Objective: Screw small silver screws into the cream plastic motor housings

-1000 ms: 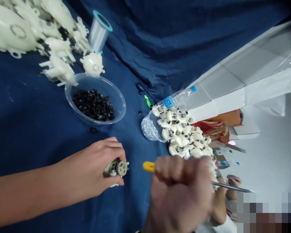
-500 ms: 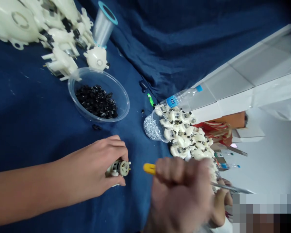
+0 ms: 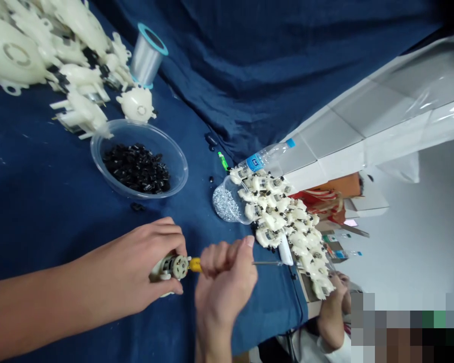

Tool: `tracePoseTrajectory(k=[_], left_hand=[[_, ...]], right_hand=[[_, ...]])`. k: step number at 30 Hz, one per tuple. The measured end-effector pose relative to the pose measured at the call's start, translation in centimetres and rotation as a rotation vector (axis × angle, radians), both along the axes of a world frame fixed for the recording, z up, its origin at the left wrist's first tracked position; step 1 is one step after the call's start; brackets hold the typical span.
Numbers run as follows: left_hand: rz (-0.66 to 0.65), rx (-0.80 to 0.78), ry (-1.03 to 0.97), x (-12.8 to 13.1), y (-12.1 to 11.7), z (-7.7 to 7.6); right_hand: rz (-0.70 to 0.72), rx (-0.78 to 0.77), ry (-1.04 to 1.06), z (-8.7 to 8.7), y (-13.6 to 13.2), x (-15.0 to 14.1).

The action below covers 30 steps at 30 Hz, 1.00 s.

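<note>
Left hand clenched around a small DC motor in white plastic housing, above the blue-clothed counter. Right hand grips a yellow-handled screwdriver, now shifted left, handle end touching the motor.

Both hands are bare: the left hand narrows back from its fingers into a long, smooth forearm, and the right hand shows a short, neatly trimmed thumbnail.

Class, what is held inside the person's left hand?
A small motor in cream plastic; its round end shows, but the left hand covers the rest.
</note>
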<state>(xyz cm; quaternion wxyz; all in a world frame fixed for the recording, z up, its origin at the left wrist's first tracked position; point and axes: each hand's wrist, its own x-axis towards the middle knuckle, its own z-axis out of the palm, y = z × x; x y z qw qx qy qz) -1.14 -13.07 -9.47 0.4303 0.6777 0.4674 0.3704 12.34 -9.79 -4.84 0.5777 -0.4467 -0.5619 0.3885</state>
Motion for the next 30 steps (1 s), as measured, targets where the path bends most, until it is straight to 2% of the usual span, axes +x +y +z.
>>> tracePoseTrajectory(k=[8,14,16,18,20,22,24,26,27,30], left_hand=[[-0.032,-0.01,0.019,-0.1,0.5,-0.4],[-0.058,0.04,0.053,-0.2,0.2,-0.4],[-0.075,0.017,0.058,-0.2,0.1,-0.4],[-0.075,-0.002,0.046,-0.1,0.1,-0.3],[-0.063,0.007,0.036,0.0,0.1,-0.2],[-0.046,0.022,0.042,0.0,0.2,0.0],[-0.066,0.023,0.052,0.0,0.4,0.1],[-0.106,0.019,0.065,0.0,0.5,0.0],[-0.117,0.017,0.069,-0.1,0.6,-0.1],[-0.094,0.019,0.093,-0.2,0.5,-0.6]], right_hand=[[-0.02,0.0,0.007,-1.1,0.7,-1.0],[-0.044,-0.079,0.078,-4.2,0.3,-1.3],[-0.035,-0.117,0.191,-3.7,0.0,-0.5],[-0.005,-0.096,0.319,-1.8,-0.2,0.6],[0.013,0.02,0.374,0.6,-0.4,1.4],[-0.001,0.097,0.355,2.1,-0.5,1.7],[0.028,0.089,0.351,1.8,-0.7,1.2],[0.014,-0.006,0.346,0.6,-0.8,0.7],[0.059,-0.066,0.355,0.2,-0.9,0.7],[0.055,-0.004,0.414,0.8,-0.6,1.7]])
